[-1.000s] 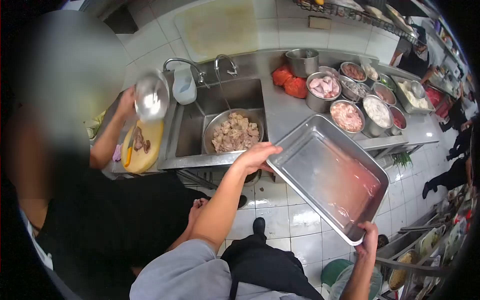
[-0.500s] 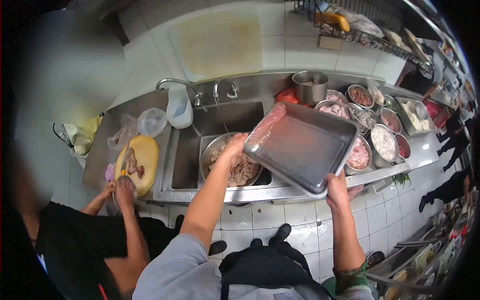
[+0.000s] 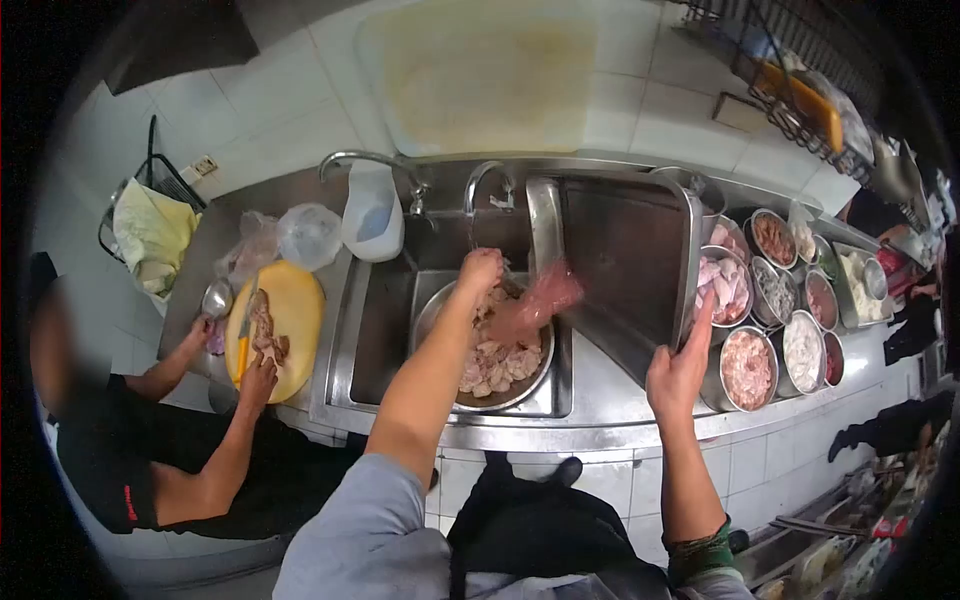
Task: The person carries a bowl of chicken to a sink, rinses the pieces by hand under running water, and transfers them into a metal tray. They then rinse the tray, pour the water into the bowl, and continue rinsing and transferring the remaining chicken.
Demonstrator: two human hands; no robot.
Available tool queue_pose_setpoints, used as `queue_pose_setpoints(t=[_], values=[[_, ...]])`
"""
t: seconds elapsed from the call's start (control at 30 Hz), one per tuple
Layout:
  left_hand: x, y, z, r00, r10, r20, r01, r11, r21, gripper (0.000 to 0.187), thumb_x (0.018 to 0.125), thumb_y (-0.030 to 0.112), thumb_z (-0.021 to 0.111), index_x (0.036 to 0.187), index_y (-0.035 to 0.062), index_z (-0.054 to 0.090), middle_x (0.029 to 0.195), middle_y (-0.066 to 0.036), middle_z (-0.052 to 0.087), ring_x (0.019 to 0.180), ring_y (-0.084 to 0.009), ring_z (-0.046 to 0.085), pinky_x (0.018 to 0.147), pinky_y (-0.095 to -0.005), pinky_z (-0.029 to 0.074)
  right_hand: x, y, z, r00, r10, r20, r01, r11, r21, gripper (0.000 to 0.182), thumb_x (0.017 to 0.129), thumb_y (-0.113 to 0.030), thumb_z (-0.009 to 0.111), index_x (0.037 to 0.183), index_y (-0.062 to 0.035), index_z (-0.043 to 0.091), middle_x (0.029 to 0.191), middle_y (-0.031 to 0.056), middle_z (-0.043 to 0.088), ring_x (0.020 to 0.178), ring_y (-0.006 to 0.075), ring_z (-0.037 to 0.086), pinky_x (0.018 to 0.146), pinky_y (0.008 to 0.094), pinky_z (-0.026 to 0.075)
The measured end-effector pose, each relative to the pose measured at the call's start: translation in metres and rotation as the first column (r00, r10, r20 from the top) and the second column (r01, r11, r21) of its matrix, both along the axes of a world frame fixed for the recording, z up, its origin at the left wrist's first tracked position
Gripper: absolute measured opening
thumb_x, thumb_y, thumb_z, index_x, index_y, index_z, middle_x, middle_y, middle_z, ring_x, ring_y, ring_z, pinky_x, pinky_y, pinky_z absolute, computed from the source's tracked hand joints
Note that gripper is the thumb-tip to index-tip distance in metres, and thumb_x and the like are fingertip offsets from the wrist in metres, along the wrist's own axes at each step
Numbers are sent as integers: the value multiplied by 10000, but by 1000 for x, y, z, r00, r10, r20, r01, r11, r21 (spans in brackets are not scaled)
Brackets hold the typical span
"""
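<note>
My right hand [image 3: 680, 378] grips the lower right corner of a deep metal tray [image 3: 630, 270], which is tilted steeply beside the sink. My left hand [image 3: 482, 272] is below the running tap [image 3: 490, 180], above a metal bowl [image 3: 547, 375] in the sink; its fingers are partly hidden. Pale pieces of meat [image 3: 500, 365] fill the bowl. A blurred reddish thing [image 3: 537, 300] hangs in the air between my left hand and the tray, over the bowl; I cannot make out whether it is meat or wrapping.
Bowls of meat [image 3: 747, 370] stand right of the tray. At the left, a co-worker's hands [image 3: 258, 382] are at a yellow board [image 3: 300, 300] with meat and a yellow-handled knife [image 3: 243, 355]. A white plastic jug [image 3: 372, 225] stands behind the sink's left side.
The tray has turned from nearly flat to steeply tilted. My left hand has left its edge and moved over the bowl. The reddish thing has left the tray's left edge.
</note>
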State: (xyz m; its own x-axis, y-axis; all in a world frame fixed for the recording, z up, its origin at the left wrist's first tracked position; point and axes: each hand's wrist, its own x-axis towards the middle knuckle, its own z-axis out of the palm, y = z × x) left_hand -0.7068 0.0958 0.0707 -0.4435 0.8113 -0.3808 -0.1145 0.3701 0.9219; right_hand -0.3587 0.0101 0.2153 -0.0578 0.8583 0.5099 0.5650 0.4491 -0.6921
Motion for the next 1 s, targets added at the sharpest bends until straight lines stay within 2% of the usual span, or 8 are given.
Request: queue_pose_setpoints(t=[0.27,0.33,0.47,0.5,0.7,0.83,0.97,1.0], values=[[-32,72,-43,884,-206,-420,201,978,-56,342,958,388,491,1037,69,585,894,-26,583,787,-139,563,693,-325,473,2,-20,-4,971,-31,237,-45,950,308,877,583,225,418,1399,-95,448,1390,274,366,1279,439,405,1078,454,347],[-27,72,-29,959,-148,-244,169,983,67,382,964,420,471,1069,70,582,926,-39,586,784,-150,562,701,-326,477,3,-29,5,954,-59,294,-48,937,345,861,599,219,410,1403,-86,436,1412,285,349,1296,428,397,1084,429,332],[-21,72,-14,990,-132,-51,140,967,211,461,966,456,452,1190,68,560,1018,-119,613,876,-256,606,798,-379,490,-14,-61,11,991,-124,-44,125,992,21,785,660,178,374,1414,-41,395,1368,225,432,1306,310,420,1071,327,315],[-17,64,-16,950,-124,-288,196,952,236,470,968,442,434,1209,54,542,1073,-159,599,965,-302,580,857,-406,467,-12,-65,1,972,-132,-196,114,989,-99,772,663,165,371,1408,-35,390,1345,206,457,1270,289,452,1053,330,339],[-15,11,4,485,-123,-866,302,953,34,524,971,340,413,1404,50,357,1350,-255,448,1188,-441,484,1012,-470,389,-25,-88,-58,651,-361,-668,-217,754,-620,754,669,126,401,1400,-58,379,1101,122,584,807,162,586,628,226,465],[-8,6,16,47,8,-999,291,957,21,512,941,344,498,1362,59,439,1354,-210,452,1257,-385,434,1050,-524,326,-48,-91,-93,550,-445,-707,-414,589,-694,774,676,135,424,1418,-82,375,1162,128,603,978,228,602,831,325,491],[-5,-3,25,-223,-15,-975,847,492,-201,533,916,395,523,1350,91,466,1413,-187,408,1338,-388,336,1090,-603,230,-76,-76,-128,468,-471,-748,-531,527,-663,791,700,114,454,1453,-93,331,1196,135,578,1031,253,577,868,354,480],[-11,-3,31,-230,6,-973,724,669,-167,541,915,402,523,1356,95,460,1419,-184,402,1350,-387,319,1095,-603,222,-80,-70,-135,435,-488,-757,-569,503,-651,785,706,108,459,1454,-94,329,1191,136,579,1039,256,571,871,359,479]])
